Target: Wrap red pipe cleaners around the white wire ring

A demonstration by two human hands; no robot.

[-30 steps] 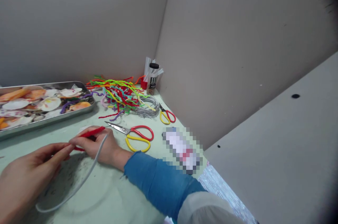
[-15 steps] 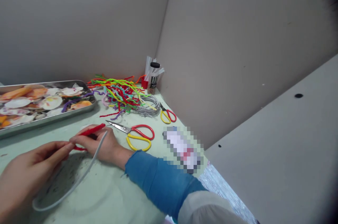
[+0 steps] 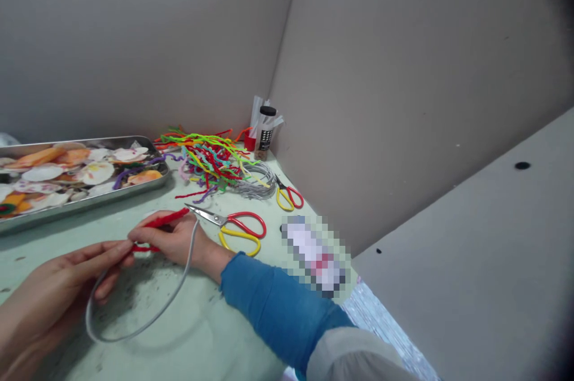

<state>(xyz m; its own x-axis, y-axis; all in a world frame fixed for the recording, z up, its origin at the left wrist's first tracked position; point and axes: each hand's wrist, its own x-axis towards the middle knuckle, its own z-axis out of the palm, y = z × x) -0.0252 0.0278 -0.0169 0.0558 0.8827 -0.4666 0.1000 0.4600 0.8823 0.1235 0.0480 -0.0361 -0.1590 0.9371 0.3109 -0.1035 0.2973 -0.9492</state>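
Both hands meet over the pale green table (image 3: 215,333). My left hand (image 3: 72,279) pinches one end of a red fuzzy stem (image 3: 164,219) between thumb and fingers. Closed on the same red stem, my right hand (image 3: 177,237) touches the left fingertips; part of the stem sticks out above it. A grey wire (image 3: 147,324) curves in a loop below and between both hands; its ends are hidden at the fingers. Just beyond the right wrist lie large scissors (image 3: 224,222) with one red and one yellow handle, blades slightly apart.
A metal tray (image 3: 89,195) of shells stands at the left. Behind are a pile of coloured fuzzy stems (image 3: 210,157), a wire coil (image 3: 258,186), small scissors (image 3: 289,197) and a black-capped bottle (image 3: 265,136). A blurred-out phone-like object (image 3: 314,255) lies right, near grey walls.
The wire loop has swung right and become rounder. My left hand has turned slightly, with more of its lower fingers showing. The whole view has shifted a little.
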